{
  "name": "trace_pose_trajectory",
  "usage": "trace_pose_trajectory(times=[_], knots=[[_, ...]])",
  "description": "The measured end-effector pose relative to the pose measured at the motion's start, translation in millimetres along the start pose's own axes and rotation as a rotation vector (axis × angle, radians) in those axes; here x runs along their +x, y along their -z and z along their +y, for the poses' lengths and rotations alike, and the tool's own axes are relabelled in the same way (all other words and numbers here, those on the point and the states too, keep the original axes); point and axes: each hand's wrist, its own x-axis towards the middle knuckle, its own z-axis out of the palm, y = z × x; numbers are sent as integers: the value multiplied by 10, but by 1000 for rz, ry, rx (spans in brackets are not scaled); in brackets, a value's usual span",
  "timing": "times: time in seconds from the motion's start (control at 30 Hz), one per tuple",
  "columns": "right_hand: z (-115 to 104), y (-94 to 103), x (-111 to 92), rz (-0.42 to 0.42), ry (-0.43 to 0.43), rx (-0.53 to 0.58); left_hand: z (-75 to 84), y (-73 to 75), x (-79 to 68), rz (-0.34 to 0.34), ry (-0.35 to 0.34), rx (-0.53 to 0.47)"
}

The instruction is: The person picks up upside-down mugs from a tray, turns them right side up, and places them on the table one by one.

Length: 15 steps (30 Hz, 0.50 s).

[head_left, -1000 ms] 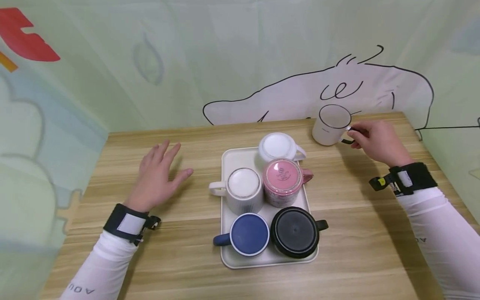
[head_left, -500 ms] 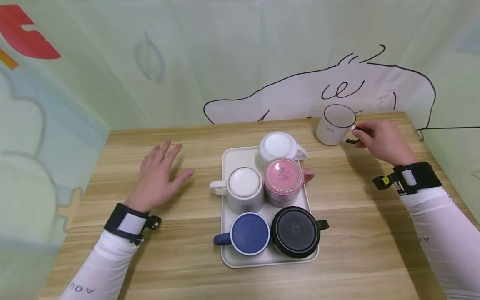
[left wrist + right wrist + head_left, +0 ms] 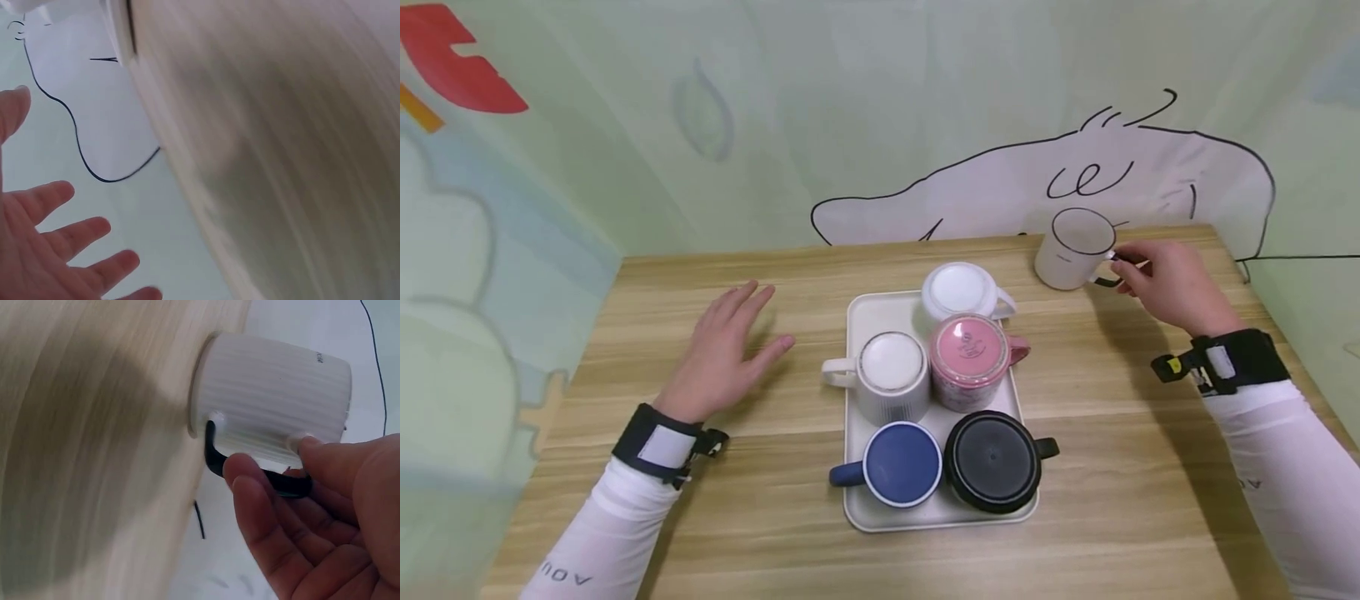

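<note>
At the back right of the table, my right hand point(image 3: 1176, 283) pinches the black handle point(image 3: 290, 485) of a white mug point(image 3: 1066, 254) with a dark rim. The mug stands upright, mouth up, and its ribbed side shows in the right wrist view. My left hand point(image 3: 718, 354) hovers over the left part of the table, fingers spread, holding nothing. Between the hands is a pale tray point(image 3: 880, 310) bearing several upside-down mugs: a white mug point(image 3: 958, 290), a ribbed white mug point(image 3: 891, 375), a pink mug point(image 3: 970, 358) and a black mug point(image 3: 994, 460). A blue mug point(image 3: 902, 464) is at its front left.
The wooden table point(image 3: 760, 533) ends at the back against a wall covering point(image 3: 760, 125) with cartoon drawings. Handles of the tray's mugs jut past its left and right sides. Wood surface lies around the tray on both sides and in front.
The white mug and my right hand on its handle have shifted slightly right. My left hand stays spread in nearly the same place. The tray and its mugs have stayed put.
</note>
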Motion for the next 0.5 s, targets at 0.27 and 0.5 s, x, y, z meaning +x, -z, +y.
trace_pose_trajectory(times=[0.27,0.5], knots=[[-168,157,-130,152,39,-64,201,38,20,-61,-20,-122],[-446,218,-221,210,154,-56,335,84,-2,-47,-65,-132]])
